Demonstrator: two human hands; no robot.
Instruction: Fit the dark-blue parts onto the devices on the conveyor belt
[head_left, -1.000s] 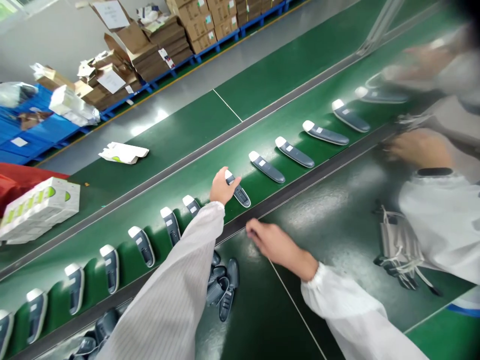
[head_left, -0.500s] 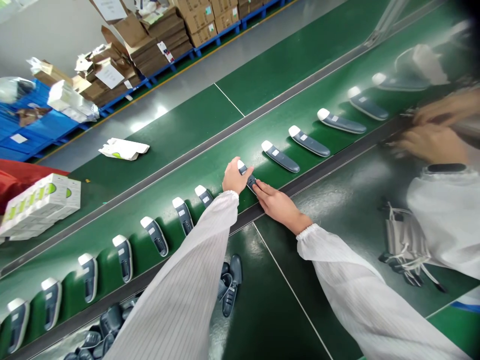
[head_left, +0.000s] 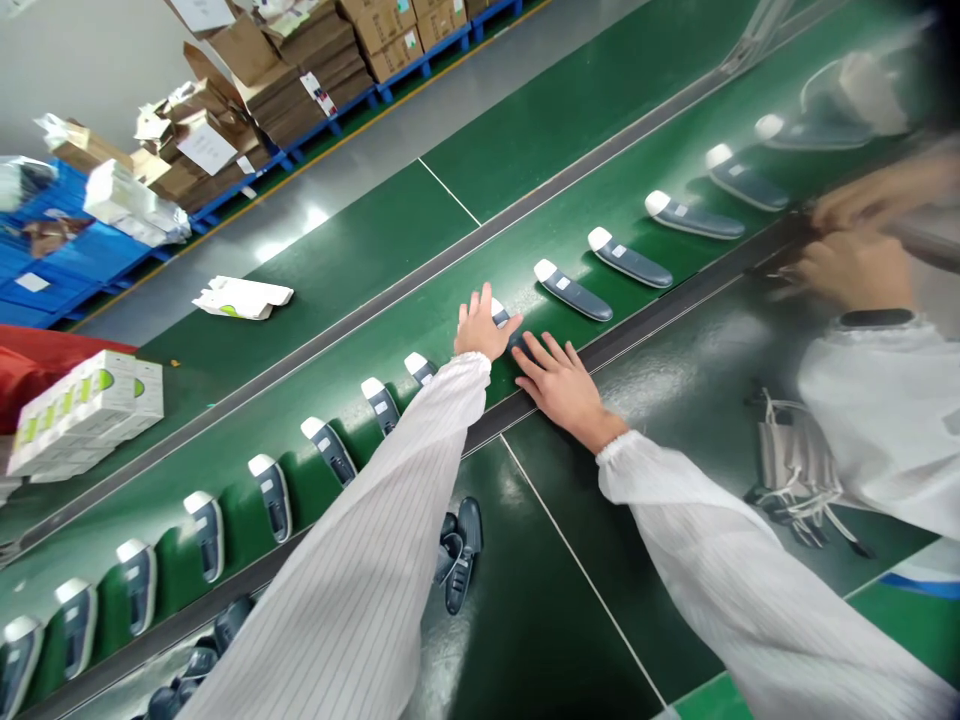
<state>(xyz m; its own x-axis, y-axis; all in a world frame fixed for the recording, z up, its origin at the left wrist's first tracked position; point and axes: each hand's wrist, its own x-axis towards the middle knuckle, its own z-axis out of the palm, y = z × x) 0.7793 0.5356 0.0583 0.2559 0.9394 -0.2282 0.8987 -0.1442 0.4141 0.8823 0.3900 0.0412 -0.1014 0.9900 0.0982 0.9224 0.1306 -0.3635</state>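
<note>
Both hands spread: left hand (head_left: pixel 480 328) and right hand (head_left: pixel 559 382) resting flat on grey handset (head_left: pixel 504 320) lying on green belt (head_left: pixel 247 440). Best seating handset square, matching spacing of row.

Beyond the left hand (head_left: pixel 480 328) and right hand (head_left: pixel 556 380), bare green belt (head_left: pixel 420 310) is lying open. Grey devices are lining up just left (head_left: pixel 420 368) and right (head_left: pixel 572 291) of them, narrowing sideways passage; a co-worker's hands (head_left: pixel 851 265) are crowding the far right.
</note>
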